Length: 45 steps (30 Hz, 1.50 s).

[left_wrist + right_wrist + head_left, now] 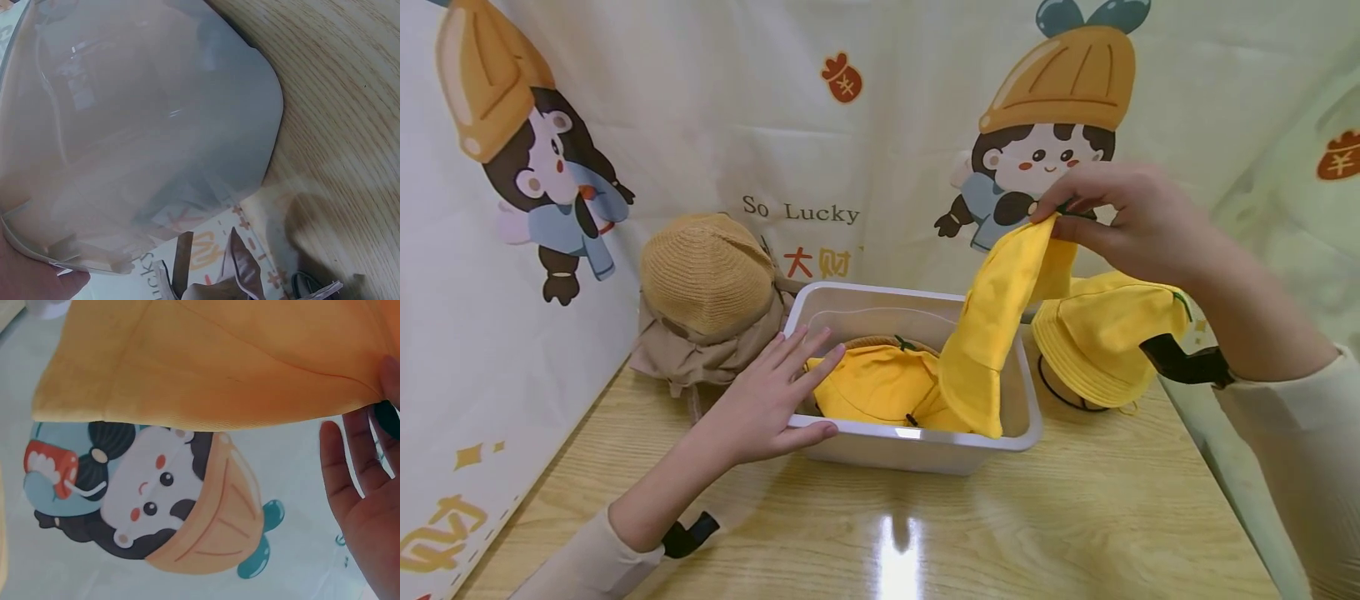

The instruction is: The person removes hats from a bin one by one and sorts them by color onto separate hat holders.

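Observation:
In the head view, my right hand (1138, 217) pinches a yellow bucket hat (988, 325) by its top between thumb and fingers. The hat hangs folded, with its lower edge over the right part of a pale plastic bin (880, 432). Another yellow hat (872, 379) with a green sprout lies inside the bin, partly covering a tan rim. My left hand (775, 396) rests at the bin's front left corner, fingers spread and fairly straight. The left wrist view has the bin's wall (144, 125) up close. Yellow cloth (206, 369) fills the top of the right wrist view.
To the left of the bin, a straw-coloured hat (707, 271) sits on a beige cloth item (696, 362). A yellow hat with a ribbed brim (1105, 333) stands on the right. Printed cloth (910, 183) hangs behind the wooden table (820, 533).

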### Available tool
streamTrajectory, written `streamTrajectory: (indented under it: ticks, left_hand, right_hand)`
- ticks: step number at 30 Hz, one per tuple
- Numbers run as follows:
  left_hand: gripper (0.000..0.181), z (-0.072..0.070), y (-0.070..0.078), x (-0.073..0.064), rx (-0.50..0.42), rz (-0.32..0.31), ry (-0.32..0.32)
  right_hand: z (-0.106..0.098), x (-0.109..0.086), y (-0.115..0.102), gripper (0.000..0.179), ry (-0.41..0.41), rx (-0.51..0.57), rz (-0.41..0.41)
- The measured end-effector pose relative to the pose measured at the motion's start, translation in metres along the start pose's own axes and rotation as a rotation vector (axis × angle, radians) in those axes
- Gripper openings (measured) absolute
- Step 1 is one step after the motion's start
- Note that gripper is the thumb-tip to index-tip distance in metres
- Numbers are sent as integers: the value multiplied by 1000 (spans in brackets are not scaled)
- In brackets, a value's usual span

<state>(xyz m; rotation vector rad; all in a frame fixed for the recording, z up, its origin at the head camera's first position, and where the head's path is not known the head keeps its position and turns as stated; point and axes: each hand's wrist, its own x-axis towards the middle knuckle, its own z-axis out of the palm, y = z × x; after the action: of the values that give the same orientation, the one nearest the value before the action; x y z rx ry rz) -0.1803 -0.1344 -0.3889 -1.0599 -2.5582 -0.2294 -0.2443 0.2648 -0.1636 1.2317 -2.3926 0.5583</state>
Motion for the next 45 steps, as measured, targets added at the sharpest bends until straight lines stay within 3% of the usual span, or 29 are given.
streamTrajectory:
  ticks: [7,23,30,35,38,40,45]
  left_hand:
    - [86,0,2,1,2,-3,1]
    - [86,1,7,3,5,-12,-23]
    - [87,3,6,2,13,12,13]
    - [84,0,2,3,20,28,44]
    - [83,-4,0,4,-16,0,-8]
    - [84,-11,1,6,-65,-25,-78]
    - [83,-41,8,25,-237,-56,-227]
  right_hand:
    - [-9,-11,15,33,29,149,-22]
    - [-34,-44,33,14,159,441,74]
    - [-39,-55,42,12,221,403,110]
    - [-36,-58,44,10,245,432,90]
    - [-32,-58,45,10,245,446,80]
    - [-30,-59,46,10,241,435,77]
    - [-26,-64,49,10,219,432,75]
